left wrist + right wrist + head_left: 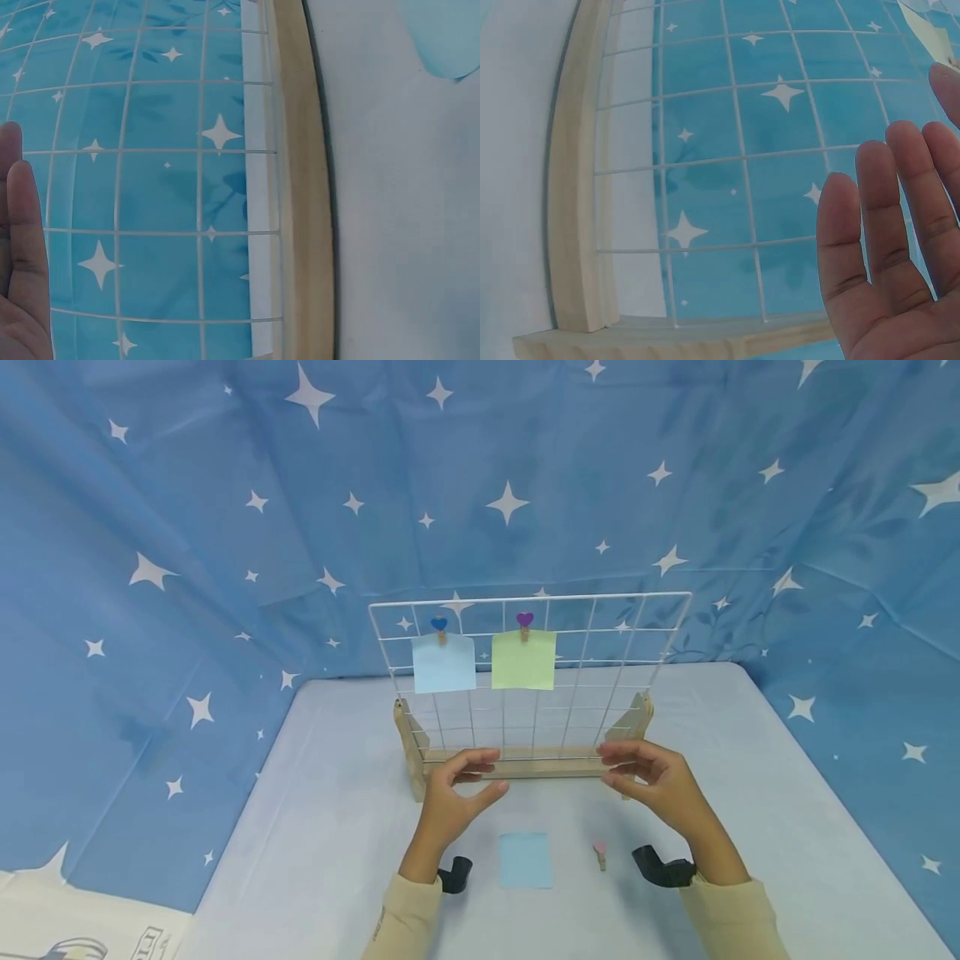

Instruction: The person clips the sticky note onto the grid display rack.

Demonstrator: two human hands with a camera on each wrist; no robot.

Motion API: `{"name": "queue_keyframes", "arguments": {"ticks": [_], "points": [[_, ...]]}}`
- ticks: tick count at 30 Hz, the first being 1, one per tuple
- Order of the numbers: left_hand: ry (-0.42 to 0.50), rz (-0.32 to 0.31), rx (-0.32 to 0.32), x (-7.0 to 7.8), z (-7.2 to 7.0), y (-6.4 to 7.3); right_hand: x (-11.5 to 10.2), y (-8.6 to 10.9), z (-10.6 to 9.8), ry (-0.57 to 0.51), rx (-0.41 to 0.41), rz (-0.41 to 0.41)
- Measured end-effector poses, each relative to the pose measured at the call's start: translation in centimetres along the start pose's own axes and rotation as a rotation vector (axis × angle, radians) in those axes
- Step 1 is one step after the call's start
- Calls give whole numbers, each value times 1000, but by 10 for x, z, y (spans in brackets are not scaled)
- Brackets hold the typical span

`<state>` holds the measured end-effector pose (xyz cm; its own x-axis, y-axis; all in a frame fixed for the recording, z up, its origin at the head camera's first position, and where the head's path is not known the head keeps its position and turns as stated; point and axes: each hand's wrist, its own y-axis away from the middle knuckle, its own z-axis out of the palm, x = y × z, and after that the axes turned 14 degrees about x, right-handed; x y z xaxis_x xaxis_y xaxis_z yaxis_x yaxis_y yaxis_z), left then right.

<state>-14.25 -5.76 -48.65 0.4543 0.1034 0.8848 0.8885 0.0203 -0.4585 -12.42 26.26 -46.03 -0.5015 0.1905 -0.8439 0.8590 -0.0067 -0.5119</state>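
My left hand hovers before the lower left of a white wire grid, thumb and fingers apart, holding nothing. Opposite it, my right hand is raised near the grid's lower right, also with nothing between its fingers. On the grid, a blue heart clothespin clips a light blue note, and a purple heart clothespin clips a green note. Below the hands, another blue note lies flat on the table, with a pink-topped clothespin to its right.
A wooden base holds the grid upright on the white-covered table. Behind hangs a blue curtain with white stars. A printed cream cloth or bag lies at the front left. Dark wrist devices sit at the sleeves.
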Motion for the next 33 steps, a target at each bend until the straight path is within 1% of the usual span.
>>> {"name": "queue_keyframes", "arguments": {"ticks": [4, 11, 17, 27, 33], "points": [[-18, -26, -3, -6, 0, 5, 4, 6, -1, 21, 1, 37], [-37, -138, -1, -15, 3, 16, 12, 16, -2, 50, 14, 78], [-49, -206, 6, -23, 4, 24, 17, 23, -3, 41, 13, 84], [-51, -274, 13, -29, 6, 31, 26, 32, -4, 57, 8, 118], [-84, -336, 14, -34, 8, 34, 32, 36, -3, 102, 4, 140]]}}
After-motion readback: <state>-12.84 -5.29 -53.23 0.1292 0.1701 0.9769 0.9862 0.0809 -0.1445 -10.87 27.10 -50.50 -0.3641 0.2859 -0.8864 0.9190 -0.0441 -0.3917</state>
